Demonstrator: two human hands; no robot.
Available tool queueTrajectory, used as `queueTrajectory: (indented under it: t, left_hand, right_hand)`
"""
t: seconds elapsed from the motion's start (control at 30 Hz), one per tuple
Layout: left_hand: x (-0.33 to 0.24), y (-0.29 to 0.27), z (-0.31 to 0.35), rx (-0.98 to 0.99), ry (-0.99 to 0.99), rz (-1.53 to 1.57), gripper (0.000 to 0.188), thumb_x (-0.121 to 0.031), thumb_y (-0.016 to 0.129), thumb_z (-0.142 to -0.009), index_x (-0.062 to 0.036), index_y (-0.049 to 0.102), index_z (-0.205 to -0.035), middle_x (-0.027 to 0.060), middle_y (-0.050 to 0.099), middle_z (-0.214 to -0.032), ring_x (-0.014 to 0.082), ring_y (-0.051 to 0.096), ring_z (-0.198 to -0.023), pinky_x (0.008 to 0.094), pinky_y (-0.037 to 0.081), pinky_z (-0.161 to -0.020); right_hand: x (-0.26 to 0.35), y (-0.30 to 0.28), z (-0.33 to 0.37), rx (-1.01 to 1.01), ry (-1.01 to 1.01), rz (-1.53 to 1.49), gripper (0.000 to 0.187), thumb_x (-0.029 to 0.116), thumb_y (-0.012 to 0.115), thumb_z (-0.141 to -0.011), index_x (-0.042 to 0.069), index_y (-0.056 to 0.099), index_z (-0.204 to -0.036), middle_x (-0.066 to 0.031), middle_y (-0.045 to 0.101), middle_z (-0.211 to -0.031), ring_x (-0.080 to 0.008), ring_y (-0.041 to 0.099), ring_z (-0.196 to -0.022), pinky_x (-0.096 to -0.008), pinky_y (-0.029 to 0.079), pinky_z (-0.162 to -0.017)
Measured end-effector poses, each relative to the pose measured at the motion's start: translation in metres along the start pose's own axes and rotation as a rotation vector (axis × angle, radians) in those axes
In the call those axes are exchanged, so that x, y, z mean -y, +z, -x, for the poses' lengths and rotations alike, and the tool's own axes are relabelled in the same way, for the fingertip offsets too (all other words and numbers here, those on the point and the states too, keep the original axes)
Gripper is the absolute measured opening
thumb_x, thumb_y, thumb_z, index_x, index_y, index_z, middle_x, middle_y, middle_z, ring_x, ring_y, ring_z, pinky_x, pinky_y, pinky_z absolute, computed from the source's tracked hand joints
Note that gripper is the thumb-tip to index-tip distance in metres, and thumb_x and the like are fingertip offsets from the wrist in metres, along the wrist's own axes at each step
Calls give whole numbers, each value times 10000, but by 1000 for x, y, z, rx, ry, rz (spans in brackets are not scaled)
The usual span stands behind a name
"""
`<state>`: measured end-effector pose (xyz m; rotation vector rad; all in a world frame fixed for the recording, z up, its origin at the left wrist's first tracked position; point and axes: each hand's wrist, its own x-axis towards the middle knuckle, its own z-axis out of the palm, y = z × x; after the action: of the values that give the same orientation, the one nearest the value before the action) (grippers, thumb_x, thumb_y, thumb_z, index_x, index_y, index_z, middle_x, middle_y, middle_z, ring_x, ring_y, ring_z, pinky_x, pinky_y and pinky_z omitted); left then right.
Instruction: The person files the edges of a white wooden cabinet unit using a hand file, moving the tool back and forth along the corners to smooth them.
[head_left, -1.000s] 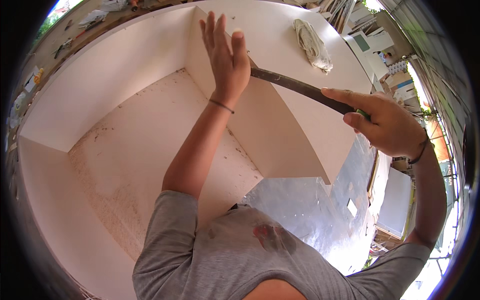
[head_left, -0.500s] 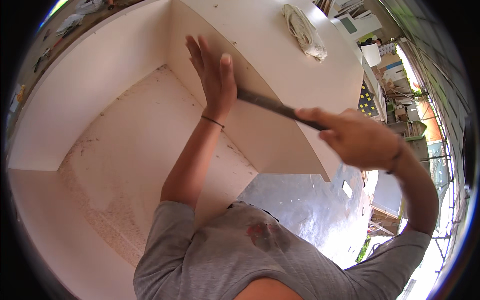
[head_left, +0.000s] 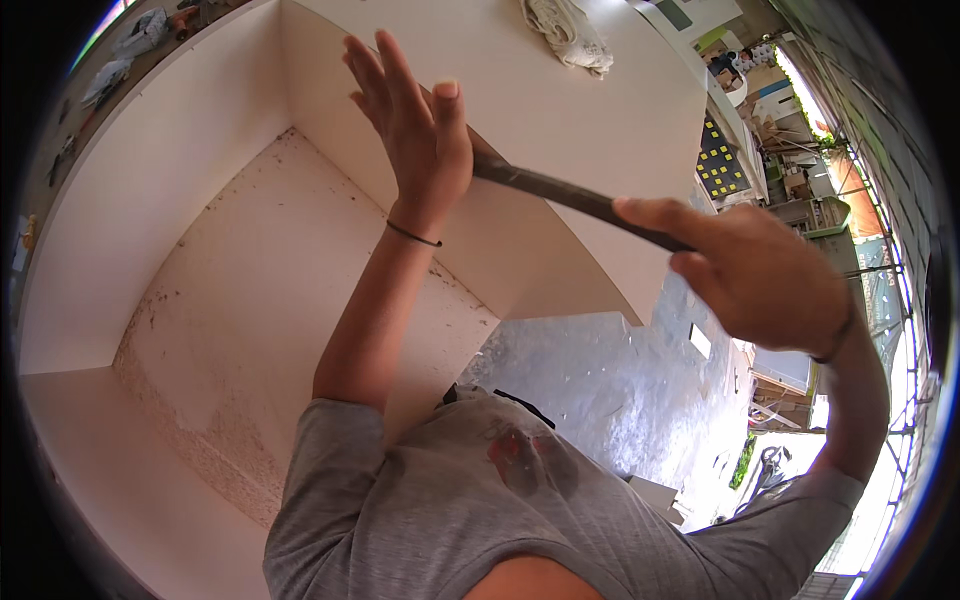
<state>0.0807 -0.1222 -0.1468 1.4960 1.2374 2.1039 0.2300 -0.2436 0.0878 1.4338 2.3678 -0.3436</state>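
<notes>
My right hand (head_left: 770,275), slightly blurred, is wrapped round one end of a long dark flat file (head_left: 575,198), with the index finger laid along it. The file slants across the edge of a white panel (head_left: 620,110). At its other end, my left hand (head_left: 425,140) has its fingers stretched out and the heel of the palm against the bar; the exact contact is hidden behind the hand. Both arms reach over a large white open box (head_left: 300,230), whose inner base is strewn with brown dust and crumbs.
A bundled off-white cloth (head_left: 568,35) lies on the panel top. Small tools and plastic bags (head_left: 110,80) sit beyond the box's upper left wall. A grey floor (head_left: 580,380) shows at the right, with a black sheet with yellow squares (head_left: 722,165) and a cluttered work area farther off.
The file and my right hand have shifted to the right and slightly down in the view. My left hand stays at the file's other end. The box and cloth sit higher in the picture.
</notes>
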Motion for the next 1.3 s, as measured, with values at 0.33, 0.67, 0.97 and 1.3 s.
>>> queueTrajectory:
  t: [0.33, 0.67, 0.97, 1.3]
  left_hand:
    - [11, -3, 36, 41, -23, -51, 824, -591, 287, -961, -13, 60, -1502, 311, -47, -1532, 449, -65, -1431, 642, -6, -1085]
    - [5, 8, 65, 117, 38, -93, 906, -668, 253, -926, -14, 4, -1502, 302, -65, -1536, 441, -93, -1430, 641, -52, -1076]
    - [-15, 13, 63, 150, 165, -128, 880, -629, 266, -940, -13, -11, -1503, 280, -118, -1538, 417, -116, -1434, 625, -69, -1082]
    - [-19, 11, 79, 211, 138, -142, 884, -636, 262, -937, -25, -32, -1504, 264, -140, -1541, 403, -133, -1434, 621, -70, -1086]
  right_hand:
    - [-13, 29, 2, 55, -39, 2, 438, 24, 515, -845, 113, 511, -1274, -200, 634, -706, -358, 637, -643, -457, 491, -615]
    - [-20, 57, 27, 51, -12, 92, 488, 15, 510, -835, 130, 511, -1309, -190, 611, -657, -342, 622, -577, -449, 486, -562]
    - [-32, 59, 56, 81, 72, 78, 586, -14, 512, -803, 194, 478, -1350, -120, 561, -587, -279, 595, -529, -409, 459, -503]
    - [-35, 75, 64, 86, 71, -5, 563, -8, 483, -821, 174, 492, -1354, -134, 570, -609, -297, 582, -549, -424, 450, -532]
